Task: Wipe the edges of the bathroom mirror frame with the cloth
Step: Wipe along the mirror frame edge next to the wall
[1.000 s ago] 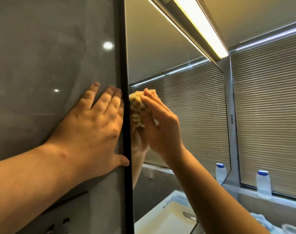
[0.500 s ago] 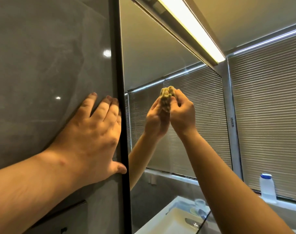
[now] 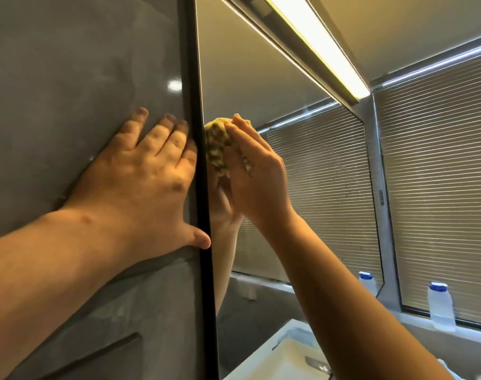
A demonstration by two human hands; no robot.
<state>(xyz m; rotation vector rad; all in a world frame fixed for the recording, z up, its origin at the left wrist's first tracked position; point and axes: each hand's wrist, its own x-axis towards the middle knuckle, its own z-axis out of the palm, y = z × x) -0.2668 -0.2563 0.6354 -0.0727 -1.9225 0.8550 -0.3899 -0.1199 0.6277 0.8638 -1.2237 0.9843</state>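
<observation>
cloth (image 3: 217,145) under R fingers (image 3: 243,138)

cloth (image 3: 217,145) against black mirror frame (image 3: 199,187)

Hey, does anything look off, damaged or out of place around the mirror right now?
Nothing broken or spilled. The one oddity: the left hand pressed flat on the grey wall has dark-smudged fingertips. The right hand holds the cloth against the glass beside the black frame.
</observation>
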